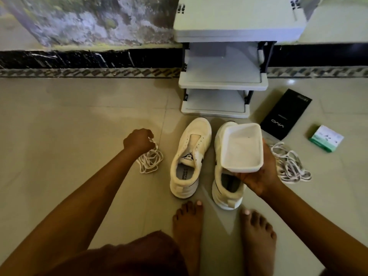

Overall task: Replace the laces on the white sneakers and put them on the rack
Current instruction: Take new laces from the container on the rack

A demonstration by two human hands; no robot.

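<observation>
White sneakers stand side by side on the tiled floor at frame centre, toes toward 12 o'clock, both without laces. Left sneaker: fully visible, tongue exposed, eyelets empty. Right sneaker: forward half hidden behind a white plastic container.

Left hand: positioned at 9 o'clock from the left sneaker, fingers curled around one end of a bundle of white laces. The rest of the bundle lies in loose loops on the floor, just beside the hand at its 5 o'clock.

Right hand: cups the white plastic container from below and from its right edge, fingers curled under the near rim. The container is rectangular with rounded corners, open side up, held above the right sneaker.

Second bundle of laces: white with darker markings, lying loose on the floor at 3 o'clock from the right sneaker, partly behind the right hand.

Rack: grey, tiered, standing against the wall at 12 o'clock from the sneakers, near their toes. The shelves visible carry no shoes.

Black box: lying flat at 2 o'clock from the sneakers, beside the rack's lower shelf. Small green-and-white box: at 3 o'clock, apart from the black box.

Two bare feet rest on the floor at 6 o'clock, just behind the sneaker heels.
</observation>
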